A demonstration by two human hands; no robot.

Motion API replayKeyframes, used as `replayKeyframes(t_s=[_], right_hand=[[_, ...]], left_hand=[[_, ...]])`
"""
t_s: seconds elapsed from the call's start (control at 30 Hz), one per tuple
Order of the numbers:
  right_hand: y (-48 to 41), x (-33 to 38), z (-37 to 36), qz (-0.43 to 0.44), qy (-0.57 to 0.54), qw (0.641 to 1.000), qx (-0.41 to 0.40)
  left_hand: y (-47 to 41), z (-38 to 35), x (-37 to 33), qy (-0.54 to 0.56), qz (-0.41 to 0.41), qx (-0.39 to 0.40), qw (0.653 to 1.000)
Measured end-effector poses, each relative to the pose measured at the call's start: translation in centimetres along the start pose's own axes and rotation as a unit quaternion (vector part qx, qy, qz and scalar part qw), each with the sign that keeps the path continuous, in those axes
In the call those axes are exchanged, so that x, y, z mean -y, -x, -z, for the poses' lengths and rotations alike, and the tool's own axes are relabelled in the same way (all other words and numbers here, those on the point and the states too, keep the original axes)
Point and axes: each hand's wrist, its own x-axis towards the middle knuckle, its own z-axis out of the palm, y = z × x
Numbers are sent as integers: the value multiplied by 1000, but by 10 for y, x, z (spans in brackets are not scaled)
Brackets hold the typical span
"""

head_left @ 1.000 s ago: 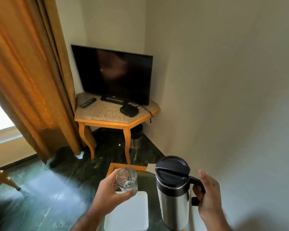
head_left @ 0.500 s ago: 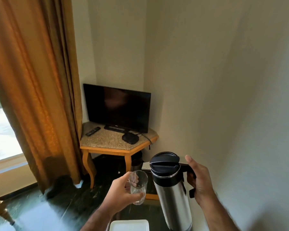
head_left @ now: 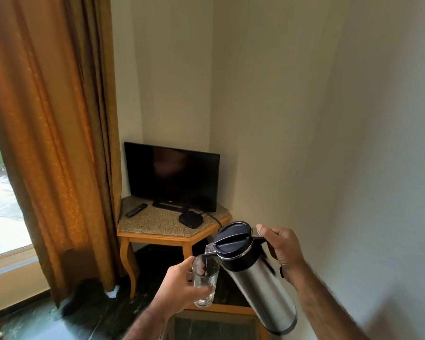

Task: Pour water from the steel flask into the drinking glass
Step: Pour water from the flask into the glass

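Observation:
The steel flask has a black lid and collar and a black handle. My right hand grips that handle, thumb on top, and holds the flask tilted to the left. Its spout sits right over the rim of the clear drinking glass. My left hand is wrapped around the glass from the left and holds it upright in the air. A thin dark streak runs from the spout into the glass; the glass looks nearly empty.
A glass-topped side table with a wooden frame lies just below the hands. Behind stands a corner table bearing a television, a remote and a small black box. An orange curtain hangs at left; a wall is close on the right.
The flask has tipped from upright to leaning left, bringing its spout over the glass. Both hands have risen, and the view has lifted so the white tray is out of sight.

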Motion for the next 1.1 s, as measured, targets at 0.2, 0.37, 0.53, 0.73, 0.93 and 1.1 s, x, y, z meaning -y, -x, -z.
replayKeyframes(t_s=[0.2, 0.37, 0.53, 0.73, 0.93, 1.1], right_hand=[[-6, 12, -1, 55, 93, 994, 12], [-10, 24, -4, 113, 174, 978, 35], [-17, 34, -3, 125, 218, 967, 42], [-15, 48, -4, 135, 240, 960, 48], [-11, 56, -11, 151, 278, 946, 67], [-12, 60, -13, 155, 296, 940, 71]], left_hand=[[0, -3, -3, 13, 3, 2, 1000], [-3, -3, -9, 20, 7, 5, 1000], [-5, 2, -15, 17, 4, 0, 1000], [-4, 3, -16, 13, 7, -3, 1000], [-3, 2, -19, 8, 7, 0, 1000], [0, 1, -20, 1, 14, -2, 1000]])
